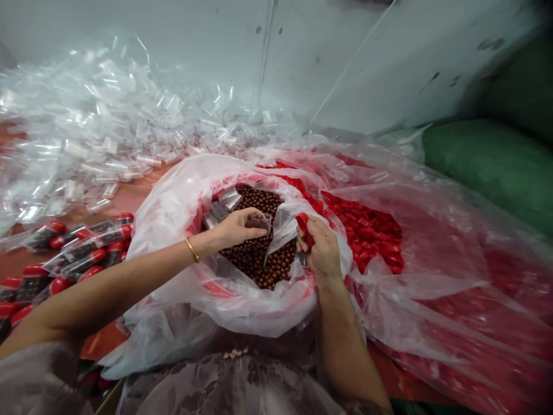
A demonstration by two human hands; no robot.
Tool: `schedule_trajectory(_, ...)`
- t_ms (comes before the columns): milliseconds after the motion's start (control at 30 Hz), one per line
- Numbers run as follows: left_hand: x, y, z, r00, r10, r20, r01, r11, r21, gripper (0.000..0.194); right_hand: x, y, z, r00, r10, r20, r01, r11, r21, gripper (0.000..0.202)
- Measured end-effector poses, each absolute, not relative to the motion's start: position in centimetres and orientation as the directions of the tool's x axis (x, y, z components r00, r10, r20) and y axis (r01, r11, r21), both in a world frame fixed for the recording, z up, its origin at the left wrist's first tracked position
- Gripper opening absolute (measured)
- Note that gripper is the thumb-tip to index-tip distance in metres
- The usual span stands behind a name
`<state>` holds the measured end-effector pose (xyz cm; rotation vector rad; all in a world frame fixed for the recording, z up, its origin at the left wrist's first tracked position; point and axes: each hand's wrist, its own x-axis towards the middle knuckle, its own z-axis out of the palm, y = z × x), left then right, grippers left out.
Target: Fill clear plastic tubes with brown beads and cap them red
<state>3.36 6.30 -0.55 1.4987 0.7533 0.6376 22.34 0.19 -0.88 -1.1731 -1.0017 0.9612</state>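
Note:
My left hand (237, 229) is closed round a small clear plastic container (262, 222), held over a heap of round brown balls (254, 259). In my right hand (322, 248) is a red cap (303, 221), gripped between thumb and fingers at the right side of the heap. The balls lie in a basin lined with a white plastic bag (168, 196), its edge folded outward. A few clear containers (230, 199) rest on the balls at the upper left. A flap of the bag hangs across the balls between my hands.
Clear empty containers (95, 115) form a large pile at the back left. Filled containers with red caps (82, 253) lie at the left. A clear bag of red caps (367, 230) spreads over the right side, with a green sack (488, 167) behind it.

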Motion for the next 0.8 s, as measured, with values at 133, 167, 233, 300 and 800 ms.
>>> schedule_trajectory(133,2.8,5.4,0.0,0.670,0.742,0.040,0.071,-0.118,0.990,0.027,22.0,0.1,-1.0,0.290,0.947,0.140,-0.026,0.154,-0.988,0.032)
schedule_trajectory(167,2.6,5.3,0.0,0.688,0.723,0.062,0.095,-0.175,0.980,0.028,22.0,0.0,-1.0,0.295,0.943,0.154,-0.024,0.169,-0.985,0.032)
schedule_trajectory(233,2.3,5.4,0.1,0.727,0.681,0.085,0.151,-0.279,0.948,0.030,21.8,-0.1,-0.7,0.290,0.938,0.190,-0.012,0.202,-0.979,0.031)
schedule_trajectory(300,2.0,5.6,0.1,0.758,0.646,0.093,0.186,-0.351,0.918,0.032,21.6,-0.2,-0.3,0.256,0.940,0.226,0.032,0.226,-0.974,0.030)
schedule_trajectory(800,1.6,5.4,1.0,0.735,0.654,0.179,0.229,-0.488,0.842,0.024,20.0,0.6,-0.4,-0.127,0.836,0.534,0.672,0.468,-0.574,0.038)
